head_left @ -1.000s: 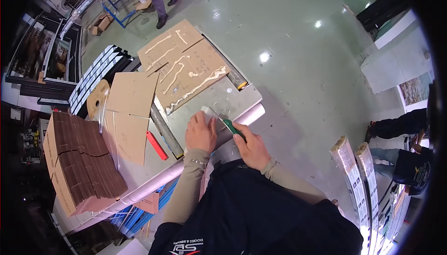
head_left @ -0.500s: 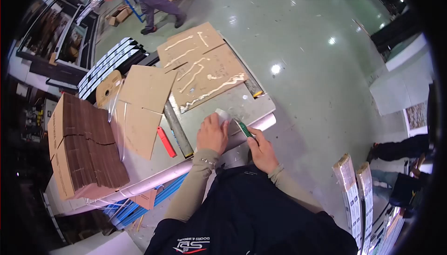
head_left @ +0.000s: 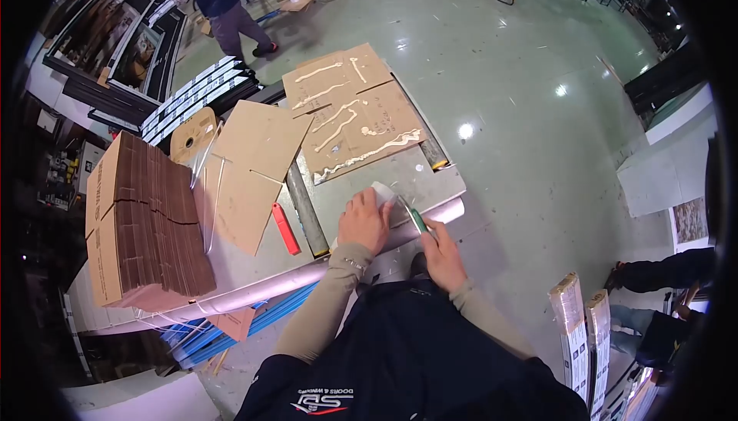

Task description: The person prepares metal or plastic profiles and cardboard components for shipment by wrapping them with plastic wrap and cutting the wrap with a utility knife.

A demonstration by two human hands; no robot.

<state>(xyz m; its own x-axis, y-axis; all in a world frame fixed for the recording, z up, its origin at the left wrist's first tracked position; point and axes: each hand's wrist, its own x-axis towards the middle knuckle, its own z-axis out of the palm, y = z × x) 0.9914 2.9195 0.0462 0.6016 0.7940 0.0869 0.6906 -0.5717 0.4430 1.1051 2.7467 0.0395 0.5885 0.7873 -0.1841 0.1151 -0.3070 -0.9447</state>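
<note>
My left hand [head_left: 364, 219] is closed on a small white piece [head_left: 382, 193] at the front edge of the grey table [head_left: 361, 190]. In my right hand [head_left: 443, 252] is a green-handled knife [head_left: 417, 220], its blade end pointing up and left close beside the white piece. A red tool [head_left: 285, 229] lies on the table left of my hands. Beyond them lies flat cardboard [head_left: 361, 125] with wavy cream-coloured lines of a foam-like material on it.
A tall stack of folded cardboard [head_left: 154, 221] and a loose cardboard sheet [head_left: 250, 163] are on the left. A person [head_left: 223, 6] walks at the upper left. Wrapped profiles [head_left: 569, 321] stand at the lower right, near other people.
The view has shifted, so the table sits slightly lower and further right. The walking person has moved left. Both hands stay at the table edge with the white piece and knife.
</note>
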